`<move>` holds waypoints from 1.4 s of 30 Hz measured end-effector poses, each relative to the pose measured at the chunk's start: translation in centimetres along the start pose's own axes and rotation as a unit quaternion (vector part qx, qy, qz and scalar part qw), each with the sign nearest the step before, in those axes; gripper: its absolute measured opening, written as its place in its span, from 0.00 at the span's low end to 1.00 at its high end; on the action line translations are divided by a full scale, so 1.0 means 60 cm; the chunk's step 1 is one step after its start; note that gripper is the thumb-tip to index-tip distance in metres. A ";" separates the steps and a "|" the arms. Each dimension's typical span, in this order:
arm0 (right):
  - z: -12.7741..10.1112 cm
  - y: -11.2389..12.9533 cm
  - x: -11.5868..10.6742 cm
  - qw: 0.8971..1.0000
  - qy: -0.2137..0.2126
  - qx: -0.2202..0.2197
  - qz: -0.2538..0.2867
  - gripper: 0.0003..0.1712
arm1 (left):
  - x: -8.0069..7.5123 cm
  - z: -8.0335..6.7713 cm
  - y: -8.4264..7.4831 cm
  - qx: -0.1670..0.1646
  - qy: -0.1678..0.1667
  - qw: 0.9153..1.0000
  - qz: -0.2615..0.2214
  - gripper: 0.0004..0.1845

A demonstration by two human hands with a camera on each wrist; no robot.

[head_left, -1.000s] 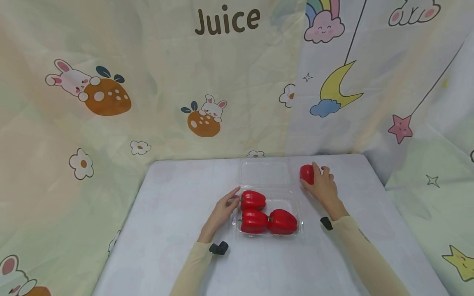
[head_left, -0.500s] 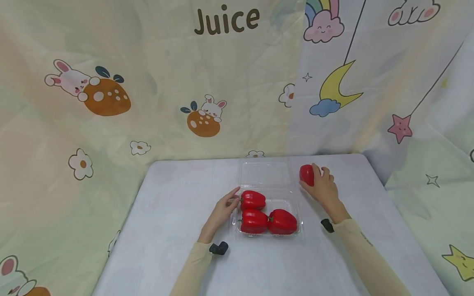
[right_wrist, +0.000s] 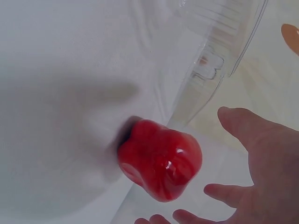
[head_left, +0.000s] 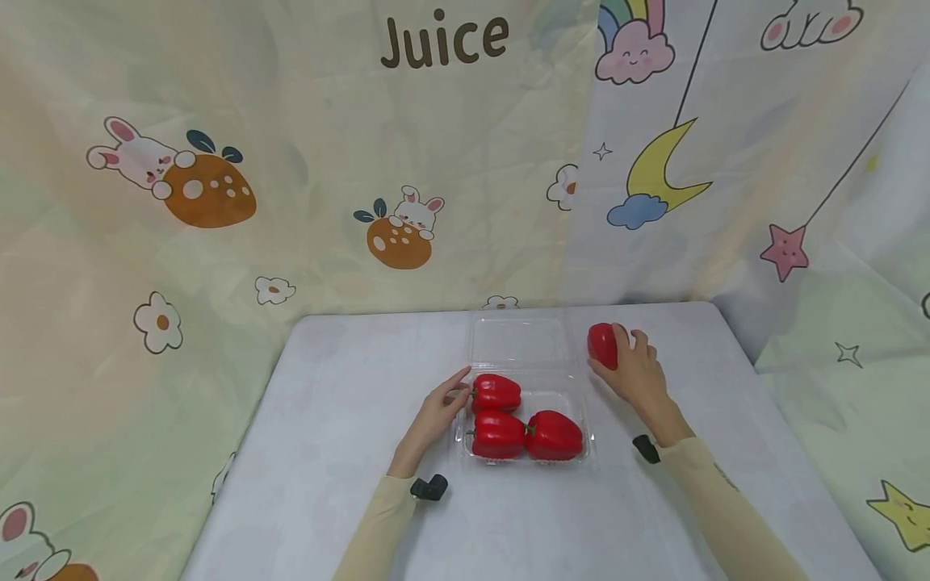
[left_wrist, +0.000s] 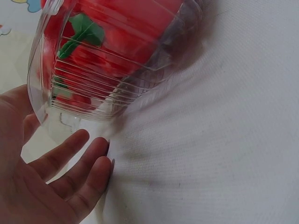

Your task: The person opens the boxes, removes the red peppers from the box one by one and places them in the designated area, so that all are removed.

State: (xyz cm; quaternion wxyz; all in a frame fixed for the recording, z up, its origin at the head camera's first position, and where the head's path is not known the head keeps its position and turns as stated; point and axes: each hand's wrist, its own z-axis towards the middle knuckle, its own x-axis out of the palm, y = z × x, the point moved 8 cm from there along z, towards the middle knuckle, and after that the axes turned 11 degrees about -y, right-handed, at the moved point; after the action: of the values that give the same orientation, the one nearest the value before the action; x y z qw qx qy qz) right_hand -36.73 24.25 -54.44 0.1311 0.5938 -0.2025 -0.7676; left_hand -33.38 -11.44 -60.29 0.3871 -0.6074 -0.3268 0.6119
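A clear plastic clamshell box (head_left: 588, 452) stands on the table with its lid (head_left: 519, 339) laid back behind it. Inside are three red bell peppers, one at the back left (head_left: 496, 393), one at the front left (head_left: 498, 435) and one at the front right (head_left: 555, 436). My left hand (head_left: 438, 415) is at the box's left wall, its fingers loosely extended; whether it touches is unclear. Another bell pepper (right_wrist: 159, 158) lies on the table right of the lid. Around it my right hand (head_left: 639, 375) is spread, thumb and fingers apart from it in the right wrist view.
The white table (head_left: 349, 484) ends at a printed fabric backdrop (head_left: 312, 161) just behind the lid. More fabric hangs on both sides. Each wrist wears a small black camera, at the left (head_left: 429, 487) and right (head_left: 646, 449) sleeves.
My right hand has drawn back slightly toward me, uncovering a bit more of the lone pepper. The left hand, the box and the peppers in it stay where they were.
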 end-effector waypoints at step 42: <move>-0.068 0.052 -0.009 0.997 0.029 -0.053 0.046 0.54 | 0.000 0.001 0.003 -0.008 -0.005 1.000 0.006 0.28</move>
State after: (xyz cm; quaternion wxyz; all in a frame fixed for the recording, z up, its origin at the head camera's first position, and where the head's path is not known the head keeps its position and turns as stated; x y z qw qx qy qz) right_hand -32.75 21.09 -53.37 0.2033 0.5982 -0.1850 -0.7528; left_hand -33.45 -11.54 -60.47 0.3767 -0.6092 -0.3299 0.6149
